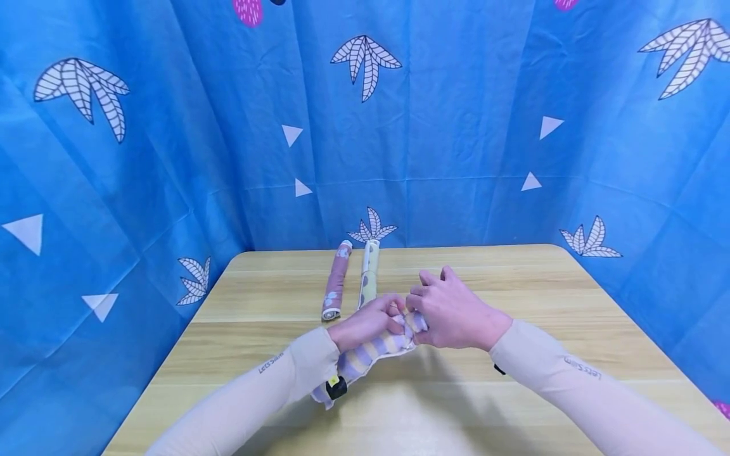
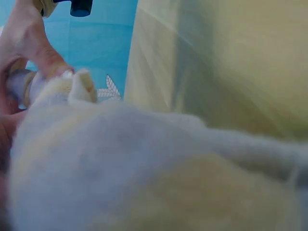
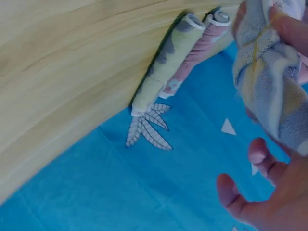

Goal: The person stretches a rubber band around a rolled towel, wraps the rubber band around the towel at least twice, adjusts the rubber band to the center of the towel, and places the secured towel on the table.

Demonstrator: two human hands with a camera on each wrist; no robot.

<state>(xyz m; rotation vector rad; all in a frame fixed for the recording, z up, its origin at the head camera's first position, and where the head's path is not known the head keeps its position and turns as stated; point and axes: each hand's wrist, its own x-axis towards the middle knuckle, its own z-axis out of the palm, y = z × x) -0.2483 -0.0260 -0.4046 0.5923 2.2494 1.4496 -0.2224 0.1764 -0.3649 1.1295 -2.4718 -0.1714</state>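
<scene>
A small towel (image 1: 365,358) with lavender and cream stripes is lifted off the table between both hands, its body hanging loosely under the left forearm. My left hand (image 1: 371,323) pinches it near its upper end. Close beside, my right hand (image 1: 456,313) grips the bunched end with thumb and forefinger, while other fingers stick out. In the right wrist view the striped towel (image 3: 264,91) looks twisted or folded near the fingertips. Its blurred cloth (image 2: 120,159) fills much of the left wrist view, hiding most of the left hand there.
A rolled pink towel (image 1: 336,278) with pale flowers lies at the back of the wooden table (image 1: 485,272). Beside it lies a rolled pale green towel (image 1: 369,272) with grey spots. A blue patterned curtain (image 1: 456,126) surrounds the table's back and sides.
</scene>
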